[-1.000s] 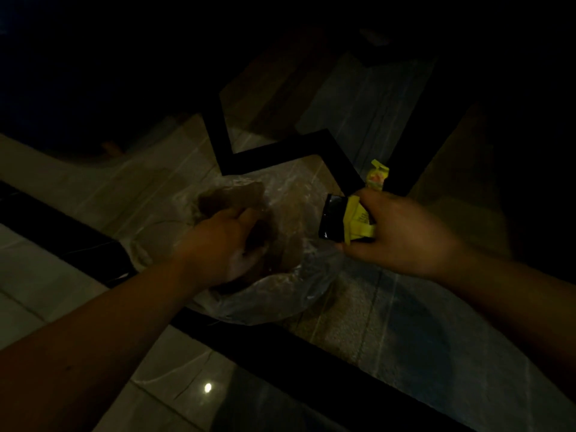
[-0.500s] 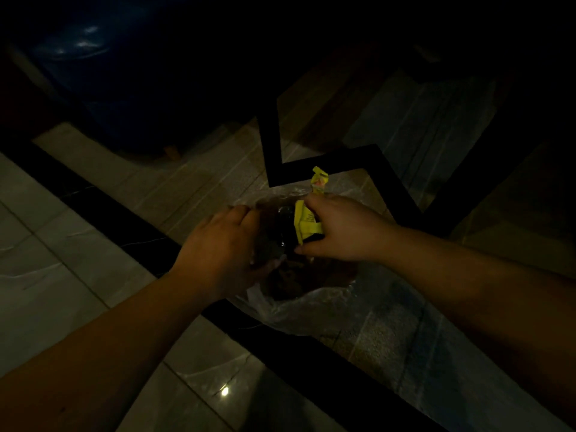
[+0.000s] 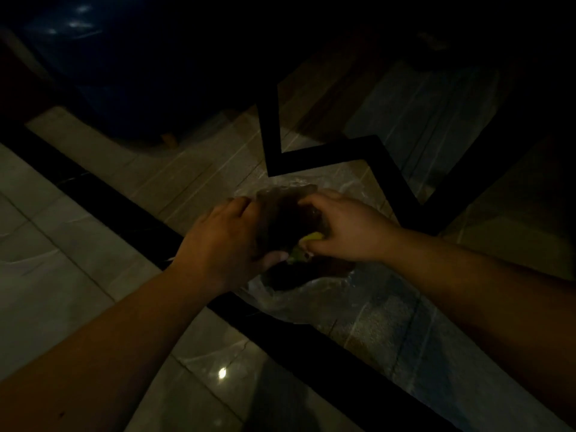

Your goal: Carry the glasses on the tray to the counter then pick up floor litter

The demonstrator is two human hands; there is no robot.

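Observation:
A clear plastic bag (image 3: 296,294) lies on the dim tiled floor with dark litter inside it. My left hand (image 3: 224,241) grips the bag's left edge and holds its mouth apart. My right hand (image 3: 343,229) is pushed into the bag's mouth, fingers closed on a yellow wrapper (image 3: 311,237), of which only a small corner shows. No tray or glasses are in view.
A black zigzag metal frame (image 3: 327,154) stands just beyond the bag. A black strip (image 3: 131,210) crosses the floor diagonally under my left arm. A dark blue rounded container (image 3: 103,82) sits at the upper left. The scene is very dark.
My right hand has carried the yellow wrapper leftward from beside the bag into its mouth. My left hand has shifted from the top of the bag to its left edge.

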